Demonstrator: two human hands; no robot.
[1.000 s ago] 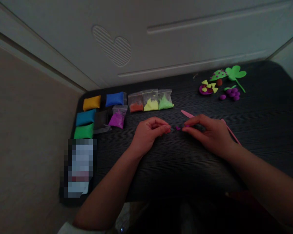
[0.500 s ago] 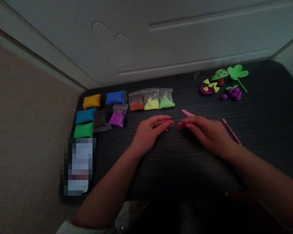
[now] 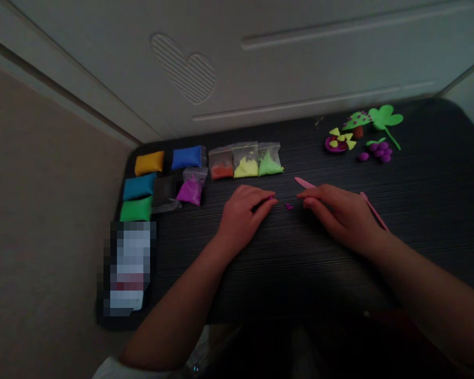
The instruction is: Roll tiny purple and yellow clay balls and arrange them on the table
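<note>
My left hand (image 3: 242, 217) is over the middle of the dark table, thumb and forefinger pinched on a small bit of purple clay (image 3: 272, 198). Between the two hands, small purple clay pieces (image 3: 288, 206) lie on the tabletop, apart from my fingers. My right hand (image 3: 342, 217) is just to their right, thumb against curled fingers; whether anything is between them is hidden. Partly behind that hand lies a pink modelling knife (image 3: 304, 182). A thin pink modelling tool (image 3: 374, 211) lies beside its wrist.
Bagged clay in several colours, including a purple bag (image 3: 191, 189) and a light green bag (image 3: 269, 163), lies back left. A blurred-out device (image 3: 132, 263) is at the left edge. Back right are clay figures: a mushroom (image 3: 357, 122), grapes (image 3: 380, 151) and a purple dish (image 3: 332, 147).
My left hand's fingers have drawn into a tighter pinch. My right hand has moved slightly right, away from the purple pieces, and the purple at its fingertips no longer shows.
</note>
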